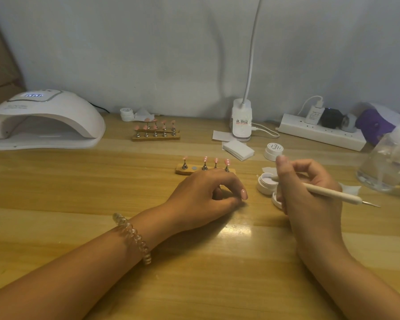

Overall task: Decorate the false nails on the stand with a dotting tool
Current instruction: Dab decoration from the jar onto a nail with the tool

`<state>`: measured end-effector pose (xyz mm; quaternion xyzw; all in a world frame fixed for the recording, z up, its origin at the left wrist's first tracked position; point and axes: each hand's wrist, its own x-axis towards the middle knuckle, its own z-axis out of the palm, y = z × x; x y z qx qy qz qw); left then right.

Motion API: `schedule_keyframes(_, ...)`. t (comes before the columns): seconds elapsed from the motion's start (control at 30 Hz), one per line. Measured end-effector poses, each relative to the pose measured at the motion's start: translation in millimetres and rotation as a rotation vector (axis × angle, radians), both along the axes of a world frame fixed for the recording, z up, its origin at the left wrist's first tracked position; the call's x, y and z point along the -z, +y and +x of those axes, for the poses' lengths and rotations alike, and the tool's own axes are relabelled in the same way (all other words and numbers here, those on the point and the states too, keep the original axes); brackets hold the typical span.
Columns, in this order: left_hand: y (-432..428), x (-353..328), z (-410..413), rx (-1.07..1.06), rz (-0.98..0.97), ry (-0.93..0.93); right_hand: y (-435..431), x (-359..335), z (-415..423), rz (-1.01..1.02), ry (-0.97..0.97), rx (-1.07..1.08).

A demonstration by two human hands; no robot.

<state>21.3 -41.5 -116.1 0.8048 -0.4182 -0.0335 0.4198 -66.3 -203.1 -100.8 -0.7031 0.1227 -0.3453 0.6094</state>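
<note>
Stand [182, 171] sat at frame centre with four pink nails [227, 161] upright on pegs and one slot bare. The three right nails carried white dots; the left one was plain. Left hand [201, 197] lay just below the stand, fingers curled, likely bracing. Could not tell whether it pinched anything. Right hand [310, 192], centre right, gripped the tool [328, 192] pen-style, one tip lowered into an open jar [264, 187] beside the stand, probably loading paint. Lid [276, 199] lay against the jar, kept handy. Second stand [156, 132] waited upper centre.

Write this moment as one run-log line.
right hand grips dotting tool | tool end at open white pot | left hand rests near nail stand
</note>
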Motion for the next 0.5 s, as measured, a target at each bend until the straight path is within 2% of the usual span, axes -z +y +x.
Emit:
schedule_keyframes(0.17, -0.2, 1.9, 0.3, -0.006, -0.004, -0.006, -22.1, 3.5, 7.6, -0.190, 0.051, 0.106)
schedule_keyframes(0.3, -0.2, 1.9, 0.3, -0.008, -0.005, -0.002, -25.5, 9.9, 13.1, -0.151, 0.116, 0.072)
schedule_keyframes(0.5, -0.3, 1.2, -0.7, -0.010, -0.001, 0.005, -25.1, 11.6, 12.5, -0.206, 0.162, 0.048)
